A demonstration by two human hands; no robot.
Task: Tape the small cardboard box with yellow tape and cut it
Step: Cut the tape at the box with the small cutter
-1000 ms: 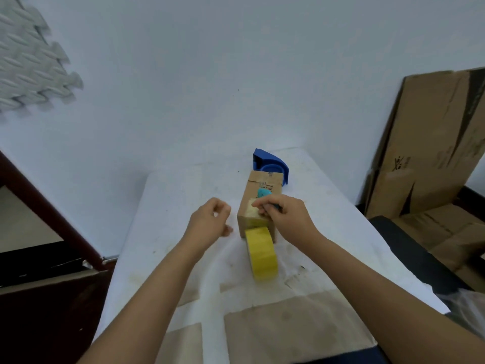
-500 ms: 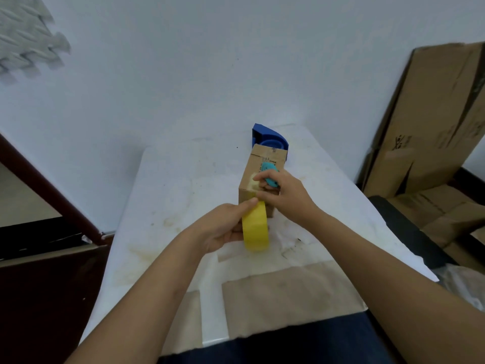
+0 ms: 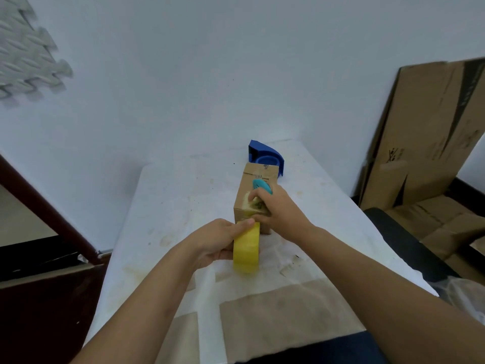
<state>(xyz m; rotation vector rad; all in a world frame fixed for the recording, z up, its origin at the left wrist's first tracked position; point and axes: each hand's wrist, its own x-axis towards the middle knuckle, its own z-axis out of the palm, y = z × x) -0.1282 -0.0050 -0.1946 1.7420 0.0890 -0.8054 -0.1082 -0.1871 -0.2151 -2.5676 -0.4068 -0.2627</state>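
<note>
A small cardboard box (image 3: 258, 177) lies lengthwise on the white table (image 3: 168, 206). A yellow tape roll (image 3: 246, 249) stands on edge just in front of the box's near end. My left hand (image 3: 219, 239) grips the roll from its left side, fingertips near the box's lower edge. My right hand (image 3: 278, 208) rests on the box's near top corner, holding a small teal cutter (image 3: 261, 185) and pressing pale tape against the cardboard. The cutter's blade is hidden by my fingers.
A blue tape dispenser (image 3: 265, 156) sits right behind the box. Brown paper sheets (image 3: 275, 321) are stuck on the table's near part. Large flattened cardboard (image 3: 425, 137) leans on the wall at right, above a dark chair (image 3: 401, 240). A dark wooden door (image 3: 47, 298) stands at left.
My left hand moved from beside the box down onto the yellow roll and took hold of it. My right hand stayed on the box with the cutter, shifting slightly along the top.
</note>
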